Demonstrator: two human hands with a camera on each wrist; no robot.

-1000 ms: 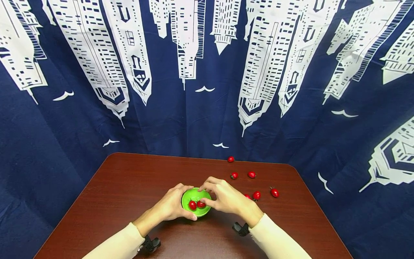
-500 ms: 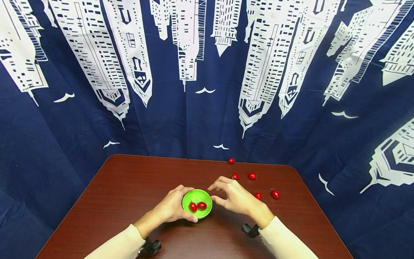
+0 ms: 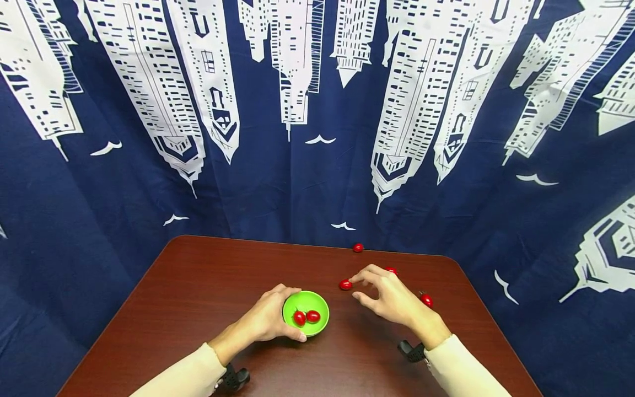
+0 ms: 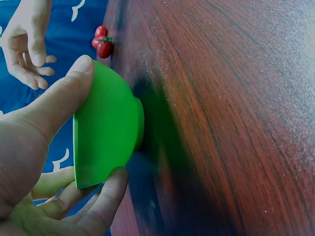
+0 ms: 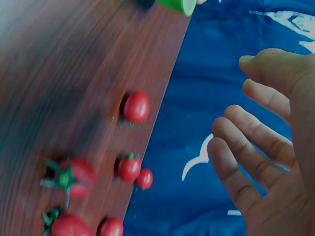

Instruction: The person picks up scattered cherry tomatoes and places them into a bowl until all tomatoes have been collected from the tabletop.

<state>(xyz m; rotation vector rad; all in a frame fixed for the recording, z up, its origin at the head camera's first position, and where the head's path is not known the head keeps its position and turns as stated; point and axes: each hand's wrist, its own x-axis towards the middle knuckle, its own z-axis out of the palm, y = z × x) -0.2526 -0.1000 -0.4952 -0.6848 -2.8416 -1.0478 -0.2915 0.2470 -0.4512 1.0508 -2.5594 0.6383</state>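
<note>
My left hand (image 3: 270,317) grips a small green bowl (image 3: 306,299), thumb at the near rim and fingers curled round the far side. Two cherry tomatoes (image 3: 313,316) lie inside it. In the left wrist view the bowl (image 4: 106,123) has its foot close over the table. To the right, my right hand (image 3: 394,298) is held above the table, thumb and fingers spread apart with nothing between them. One cherry tomato (image 3: 345,284) sits just left of its fingertips in the head view. The right wrist view shows the loosely bent fingers (image 5: 241,142) beyond several tomatoes.
More cherry tomatoes are on the brown table (image 3: 208,286): one at the back edge (image 3: 358,248), one partly behind the right hand (image 3: 391,271), one farther right (image 3: 426,299). The right wrist view has a large tomato (image 5: 78,177) with green stem. A blue patterned curtain (image 3: 258,193) hangs behind.
My right hand has pulled away from the bowl and moved right to the loose tomatoes. The left hand and the bowl, with two tomatoes in it, have stayed nearly in place.
</note>
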